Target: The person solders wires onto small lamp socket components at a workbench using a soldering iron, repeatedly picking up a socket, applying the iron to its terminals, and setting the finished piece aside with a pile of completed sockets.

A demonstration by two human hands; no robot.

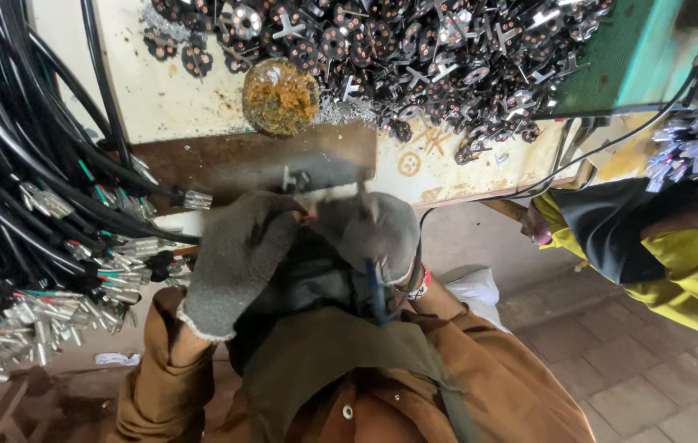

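Observation:
My left hand (238,258) and my right hand (373,234), both in grey knit gloves, meet close to my chest over a dark cable end. Between the fingertips a small black plug piece with metal prongs (295,179) and a bit of red wire (308,217) show. A black cable (375,291) runs down from my right hand. Which hand pinches the plug piece is hard to tell. Both hands hover in front of a brown board (226,160) on the worktable.
A pile of black plug inserts with metal prongs (414,57) covers the table top. A round dish of orange-brown paste (281,97) sits beside it. Bundles of black cables with metal terminals (37,238) hang at left. Another person's yellow sleeve (693,279) is at right.

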